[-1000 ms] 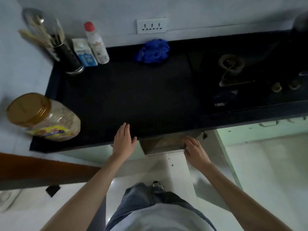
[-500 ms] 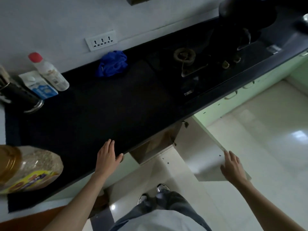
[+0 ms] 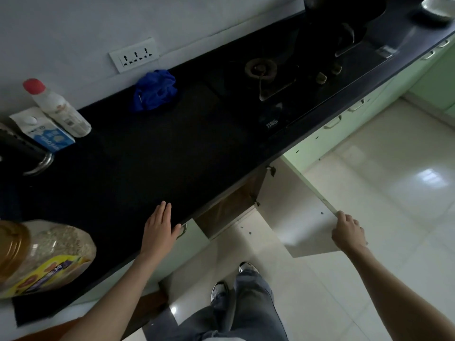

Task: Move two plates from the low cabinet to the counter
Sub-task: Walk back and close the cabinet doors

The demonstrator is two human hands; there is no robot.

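Pale laminate makes up the open cabinet door (image 3: 302, 215), swung out toward 4 o'clock. The right hand (image 3: 348, 233) grips its outer corner, fingers curled over the edge. At 7 o'clock the left hand (image 3: 160, 226) lies flat and spread on the front lip of the black table (image 3: 152, 163), holding nothing.

Between the hands, the low cabinet (image 3: 229, 210) shows only a dim brown interior. The two plates are not visible, so presumably they sit deeper inside, below the table's overhang; their looks cannot be told from here.

If they are ordinary crockery, expect them stiff, fairly heavy, smooth and breakable. I would take them by the rim with thumb on top and fingers beneath, both hands under a stack.

Further off, the middle of the table is bare, a good landing spot. A blue cloth (image 3: 155, 91) lies at 12 o'clock, a stove burner (image 3: 261, 68) at 1 o'clock, and a milk carton (image 3: 43, 132) with a red-capped bottle (image 3: 59, 109) at 10 o'clock.
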